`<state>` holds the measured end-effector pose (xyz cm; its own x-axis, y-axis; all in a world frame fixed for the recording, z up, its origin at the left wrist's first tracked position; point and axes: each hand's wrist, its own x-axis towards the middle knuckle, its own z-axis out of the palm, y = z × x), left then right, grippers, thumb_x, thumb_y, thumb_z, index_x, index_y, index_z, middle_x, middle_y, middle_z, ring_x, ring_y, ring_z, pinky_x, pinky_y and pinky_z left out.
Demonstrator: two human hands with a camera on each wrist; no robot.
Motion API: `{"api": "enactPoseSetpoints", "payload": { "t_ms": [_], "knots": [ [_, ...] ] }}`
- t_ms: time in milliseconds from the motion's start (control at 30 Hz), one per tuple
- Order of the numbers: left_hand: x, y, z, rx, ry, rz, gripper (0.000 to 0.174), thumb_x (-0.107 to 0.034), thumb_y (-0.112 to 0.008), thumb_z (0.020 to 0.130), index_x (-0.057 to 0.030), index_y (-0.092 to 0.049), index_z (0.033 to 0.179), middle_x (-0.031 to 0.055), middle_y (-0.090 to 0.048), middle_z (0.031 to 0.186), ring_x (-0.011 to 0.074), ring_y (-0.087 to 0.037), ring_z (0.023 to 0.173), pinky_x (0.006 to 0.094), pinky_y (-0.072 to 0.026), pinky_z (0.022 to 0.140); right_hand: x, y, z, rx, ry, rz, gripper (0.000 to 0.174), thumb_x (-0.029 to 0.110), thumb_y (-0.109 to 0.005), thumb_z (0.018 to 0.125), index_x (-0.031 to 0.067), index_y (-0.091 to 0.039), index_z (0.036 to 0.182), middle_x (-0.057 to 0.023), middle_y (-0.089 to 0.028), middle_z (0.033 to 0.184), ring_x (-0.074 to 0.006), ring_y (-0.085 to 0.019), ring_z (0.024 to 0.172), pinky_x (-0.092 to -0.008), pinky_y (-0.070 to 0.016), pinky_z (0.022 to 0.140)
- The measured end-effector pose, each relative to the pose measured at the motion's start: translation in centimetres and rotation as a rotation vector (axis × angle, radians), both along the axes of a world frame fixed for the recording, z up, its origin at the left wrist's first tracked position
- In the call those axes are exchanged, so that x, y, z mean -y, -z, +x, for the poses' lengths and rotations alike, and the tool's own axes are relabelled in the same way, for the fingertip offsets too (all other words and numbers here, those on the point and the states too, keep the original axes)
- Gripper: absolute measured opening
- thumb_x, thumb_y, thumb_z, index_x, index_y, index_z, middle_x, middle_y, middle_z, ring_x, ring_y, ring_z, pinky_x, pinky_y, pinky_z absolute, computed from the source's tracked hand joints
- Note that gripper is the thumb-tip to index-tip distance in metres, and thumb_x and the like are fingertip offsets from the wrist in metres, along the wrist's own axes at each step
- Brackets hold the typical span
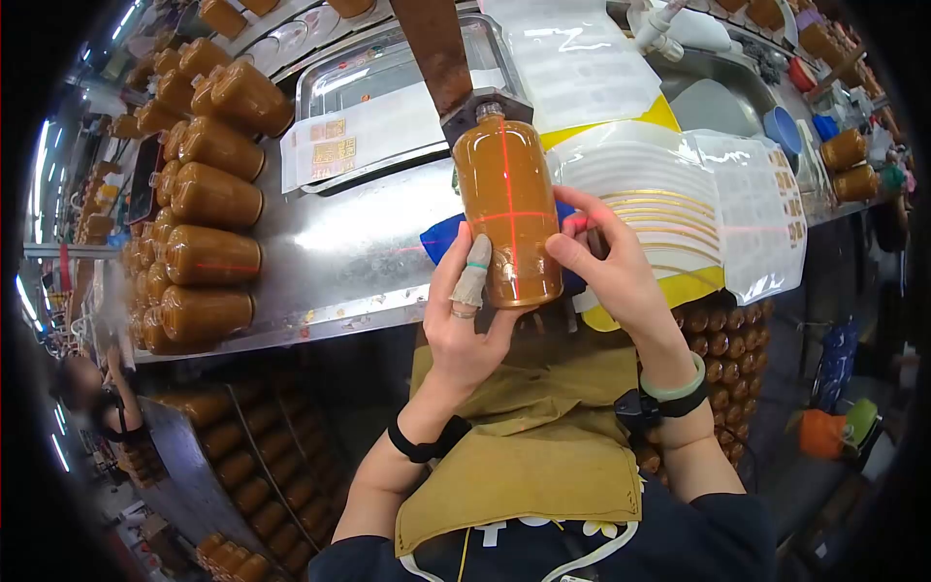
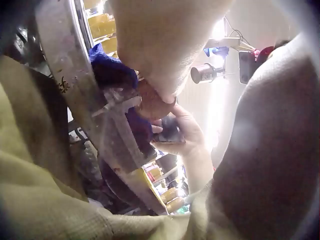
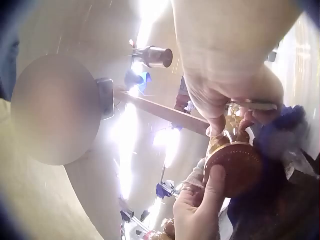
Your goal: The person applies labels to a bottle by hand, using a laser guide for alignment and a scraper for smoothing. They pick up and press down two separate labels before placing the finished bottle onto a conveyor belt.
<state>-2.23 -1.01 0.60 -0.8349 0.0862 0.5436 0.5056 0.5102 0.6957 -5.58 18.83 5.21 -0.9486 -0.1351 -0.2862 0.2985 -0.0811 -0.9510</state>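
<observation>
A glass bottle (image 1: 512,194) filled with brown contents lies with its neck at a dark notched block (image 1: 485,103). Red laser lines cross on its front. My left hand (image 1: 461,335) holds its lower left side, with a pale finger cover (image 1: 470,281) on one finger. In the right wrist view, the left thumb presses the bottle's round base (image 3: 235,170). My right hand (image 1: 621,267) grips the bottle's right side between thumb and fingers; some fingertips are hidden behind the glass. Blue cloth (image 1: 441,239) shows beneath the bottle.
Several filled bottles (image 1: 213,194) line the counter's left. Sheets of gold-printed labels (image 1: 756,213) and white sheets (image 1: 582,68) lie to the right. A metal tray (image 1: 320,92) carries another label sheet (image 1: 335,150). The brown bar (image 1: 433,48) extends above the bottle.
</observation>
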Motion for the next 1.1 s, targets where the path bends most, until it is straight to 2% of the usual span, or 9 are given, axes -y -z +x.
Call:
{"api": "enactPoseSetpoints", "payload": {
  "t_ms": [167,400,533,667,800,900,967,1000,1100],
  "knots": [
    [0.5,-0.6,-0.2,-0.016,0.026,-0.03,0.082,-0.01,-0.092,0.072,0.0034,-0.057,0.144,0.0266,-0.051,0.152,0.0405,-0.056,0.135,0.0449,-0.0479,0.11,0.8,0.1,0.0,-0.05,0.011,0.194,0.074,0.02,-0.085,0.087,-0.0004,-0.049,0.148,-0.0009,-0.056,0.105,-0.0088,-0.055,0.097,-0.025,-0.0482,0.086],
    [1.3,-1.2,-2.5,0.392,0.251,0.403,0.075,-0.007,-0.065,0.094,-0.0016,-0.033,0.162,0.0226,-0.024,0.17,0.0338,-0.029,0.156,0.0443,-0.0272,0.125,0.7,0.1,0.0,-0.035,0.024,0.167,0.073,0.024,-0.084,0.088,-0.0003,-0.049,0.148,-0.0011,-0.056,0.103,-0.0084,-0.055,0.096,-0.0245,-0.0482,0.087],
    [-0.1,-2.3,-2.3,0.627,0.192,0.485,0.074,-0.006,-0.063,0.098,-0.0032,-0.028,0.164,0.0207,-0.021,0.172,0.0309,-0.023,0.159,0.0421,-0.0227,0.126,0.1,0.9,-0.1,0.006,-0.002,0.123,0.065,0.025,-0.077,0.094,0.0004,-0.05,0.148,-0.0018,-0.058,0.107,-0.0089,-0.055,0.098,-0.0253,-0.0481,0.089],
    [-0.2,-1.6,-2.7,0.522,0.253,0.519,0.077,-0.008,-0.064,0.1,-0.0015,-0.023,0.165,0.0195,-0.021,0.172,0.0297,-0.024,0.158,0.0417,-0.0217,0.126,-0.6,-0.1,0.3,-0.036,0.098,0.065,0.049,0.017,-0.061,0.106,-0.0015,-0.049,0.149,-0.0025,-0.059,0.116,-0.0092,-0.055,0.11,-0.0255,-0.043,0.1],
    [-0.5,-1.6,-2.8,0.495,0.269,0.536,0.074,-0.007,-0.062,0.101,-0.0002,-0.024,0.164,0.0189,-0.022,0.172,0.029,-0.025,0.158,0.0419,-0.0218,0.126,-2.1,1.3,0.8,-0.181,0.23,-0.013,0.043,0.011,-0.057,0.105,-0.0026,-0.05,0.145,-0.0075,-0.06,0.128,-0.0132,-0.055,0.12,-0.0303,-0.0419,0.108],
    [-0.3,-1.5,-2.9,0.532,0.278,0.574,0.088,-0.014,-0.071,0.097,-0.0004,-0.018,0.165,0.0194,-0.022,0.171,0.029,-0.025,0.157,0.0418,-0.0236,0.126,-1.7,-1.3,1.0,-0.239,0.244,-0.096,0.035,0.005,-0.061,0.102,-0.0029,-0.057,0.135,-0.0063,-0.064,0.124,-0.014,-0.059,0.114,-0.0298,-0.0461,0.102],
    [0.0,-1.7,-2.7,0.496,0.447,0.676,0.118,-0.028,-0.089,0.083,-0.0007,-0.009,0.166,0.0207,-0.024,0.17,0.0301,-0.027,0.156,0.0426,-0.0256,0.125,0.3,-2.5,1.4,-0.299,0.28,-0.129,0.031,0.001,-0.063,0.099,-0.0012,-0.062,0.129,-0.0069,-0.067,0.119,-0.0165,-0.062,0.11,-0.0308,-0.0483,0.099],
    [0.7,-0.9,-3.1,0.406,0.401,0.43,0.145,-0.037,-0.1,0.064,-0.001,-0.003,0.166,0.0223,-0.027,0.167,0.0316,-0.029,0.155,0.0441,-0.027,0.125,1.0,-2.6,1.7,-0.332,0.2,0.054,0.029,0.001,-0.064,0.098,-0.0006,-0.063,0.127,-0.0092,-0.067,0.118,-0.0201,-0.064,0.11,-0.0325,-0.0492,0.098],
    [1.4,-0.4,-2.1,0.515,0.25,0.179,0.149,-0.037,-0.102,0.059,-0.0004,-0.005,0.166,0.0248,-0.029,0.165,0.0366,-0.03,0.154,0.0471,-0.0274,0.125,1.1,-1.0,1.1,-0.433,0.137,0.411,0.025,0.002,-0.065,0.095,0.0006,-0.067,0.12,-0.0154,-0.068,0.114,-0.0313,-0.067,0.107,-0.0374,-0.0513,0.094]
  ]
}}
